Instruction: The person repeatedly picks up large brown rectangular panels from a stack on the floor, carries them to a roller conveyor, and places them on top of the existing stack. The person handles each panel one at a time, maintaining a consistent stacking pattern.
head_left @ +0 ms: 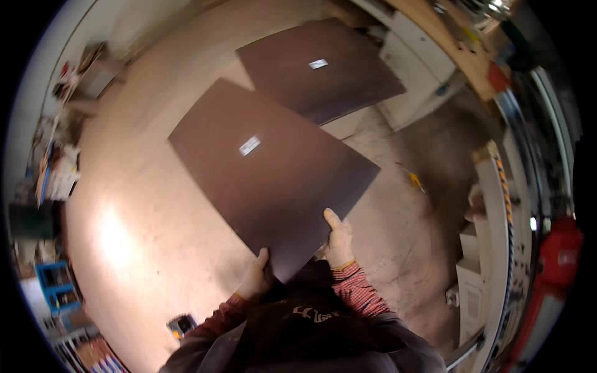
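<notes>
A large brown rectangular panel [267, 180] with a small white label stretches out ahead of me, its near corner close to my body. My left hand [255, 278], in a pale glove, grips the near left edge with the thumb on top. On the right edge my right hand [339, 239], gloved too, holds on with its thumb over the face and its other fingers hidden beneath. Beyond it a second brown panel [323, 81] with a white label lies farther off, partly covered by the held one.
To the right of the panels is a white cabinet [416, 68] below a wooden worktop [444, 37]. A yellow object [416, 181] lies on the floor at right. A blue crate [57, 286] stands at far left, and a red machine part [558, 255] at far right.
</notes>
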Action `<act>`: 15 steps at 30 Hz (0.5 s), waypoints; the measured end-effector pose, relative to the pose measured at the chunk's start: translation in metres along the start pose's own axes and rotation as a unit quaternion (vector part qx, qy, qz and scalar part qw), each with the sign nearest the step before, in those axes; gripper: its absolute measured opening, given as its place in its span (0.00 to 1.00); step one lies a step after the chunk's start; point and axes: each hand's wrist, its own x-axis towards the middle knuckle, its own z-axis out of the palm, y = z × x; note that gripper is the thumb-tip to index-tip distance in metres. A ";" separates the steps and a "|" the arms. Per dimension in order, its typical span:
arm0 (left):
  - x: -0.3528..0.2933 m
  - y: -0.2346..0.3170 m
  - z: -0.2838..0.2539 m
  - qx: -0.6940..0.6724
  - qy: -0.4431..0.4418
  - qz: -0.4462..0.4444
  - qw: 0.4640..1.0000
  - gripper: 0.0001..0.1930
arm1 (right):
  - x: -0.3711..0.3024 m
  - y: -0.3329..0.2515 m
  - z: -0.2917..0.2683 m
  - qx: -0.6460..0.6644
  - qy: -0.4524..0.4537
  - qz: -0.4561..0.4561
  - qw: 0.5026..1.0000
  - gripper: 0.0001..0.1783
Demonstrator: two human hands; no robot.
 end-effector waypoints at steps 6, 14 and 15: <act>0.107 -0.042 -0.136 -0.530 0.163 -0.217 0.803 0.43 | 0.021 -0.067 0.008 0.011 0.088 0.024 0.996 0.20; 0.299 -0.079 -0.305 -0.513 0.278 -0.106 0.805 0.36 | 0.051 -0.119 0.004 -0.084 0.161 0.029 0.983 0.22; 0.308 -0.078 -0.301 -0.493 0.239 -0.099 0.831 0.36 | 0.054 -0.119 0.003 -0.106 0.182 0.038 0.977 0.21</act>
